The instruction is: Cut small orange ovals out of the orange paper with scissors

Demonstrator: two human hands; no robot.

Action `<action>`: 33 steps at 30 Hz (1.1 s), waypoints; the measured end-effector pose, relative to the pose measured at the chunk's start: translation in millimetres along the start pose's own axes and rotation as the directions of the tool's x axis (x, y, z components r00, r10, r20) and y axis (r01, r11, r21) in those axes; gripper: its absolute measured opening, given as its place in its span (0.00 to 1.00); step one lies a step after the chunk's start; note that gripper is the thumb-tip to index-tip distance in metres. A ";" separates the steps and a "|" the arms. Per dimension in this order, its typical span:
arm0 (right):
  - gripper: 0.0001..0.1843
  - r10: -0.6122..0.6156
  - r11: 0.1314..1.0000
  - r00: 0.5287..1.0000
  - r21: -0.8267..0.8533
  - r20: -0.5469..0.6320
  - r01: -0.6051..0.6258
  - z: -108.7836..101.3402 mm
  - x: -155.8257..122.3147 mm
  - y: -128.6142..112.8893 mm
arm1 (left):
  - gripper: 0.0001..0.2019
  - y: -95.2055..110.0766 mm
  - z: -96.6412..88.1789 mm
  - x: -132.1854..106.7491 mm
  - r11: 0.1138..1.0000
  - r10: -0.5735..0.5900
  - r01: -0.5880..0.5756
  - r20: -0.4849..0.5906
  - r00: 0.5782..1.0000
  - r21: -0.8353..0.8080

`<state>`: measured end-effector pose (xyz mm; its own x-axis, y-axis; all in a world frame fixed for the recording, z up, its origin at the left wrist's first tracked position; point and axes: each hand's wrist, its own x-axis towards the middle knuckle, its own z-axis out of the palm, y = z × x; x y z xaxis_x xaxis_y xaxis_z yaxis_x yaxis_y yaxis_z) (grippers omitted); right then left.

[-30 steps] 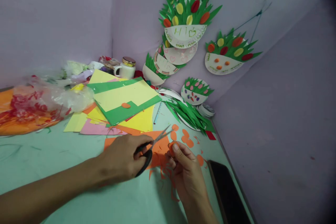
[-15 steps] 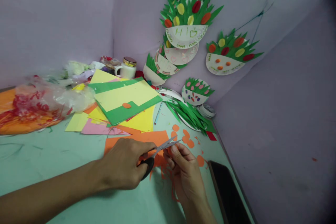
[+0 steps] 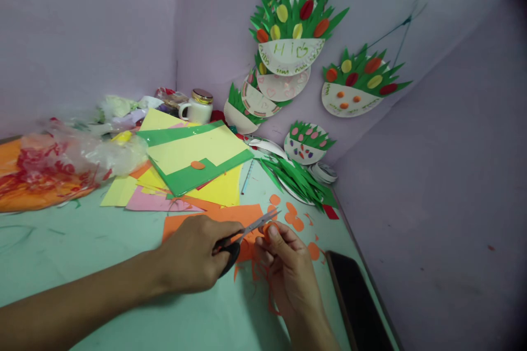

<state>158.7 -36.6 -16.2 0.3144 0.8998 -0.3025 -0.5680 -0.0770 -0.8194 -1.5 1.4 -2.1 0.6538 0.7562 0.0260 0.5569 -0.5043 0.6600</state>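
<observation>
My left hand is closed around the black handles of a pair of scissors, whose silver blades point right and are nearly closed. My right hand pinches a small orange paper piece at the blade tips. Both hands hover over an orange paper sheet with cut edges on the pale green table. Several cut orange ovals lie just beyond my right hand.
A stack of green, yellow and pink sheets lies behind the hands. A plastic bag sits at left, a white jar at the back. Green paper strips rest on a plate. Decorated paper plates hang on the wall. A black phone lies at right.
The scissor blades opened wide a second ago, closed on the orange piece, and now sit nearly closed. My right hand turned the piece slightly; both hands stayed in place.
</observation>
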 end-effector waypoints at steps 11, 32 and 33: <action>0.14 0.019 1.000 0.999 -0.007 -0.029 -0.019 -1.8 -0.8 -2.6 | 0.08 -5.5 -0.3 4.1 0.981 -0.126 0.106 -0.115 0.985 -0.164; 0.10 -0.057 0.978 0.997 -0.199 0.060 0.068 -6.0 2.5 0.7 | 0.14 0.5 -2.0 0.2 0.984 0.039 -0.035 -0.021 0.999 0.172; 0.10 -0.069 0.972 0.995 -0.219 0.067 0.083 -6.0 2.6 0.5 | 0.16 -0.2 -2.2 0.1 0.984 0.043 -0.039 -0.020 0.999 0.175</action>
<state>163.8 -36.8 -20.4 0.3014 0.9298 -0.2115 -0.3595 -0.0947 -0.9283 -2.7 2.5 -0.5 0.6667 0.7421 0.0693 0.6124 -0.5985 0.5166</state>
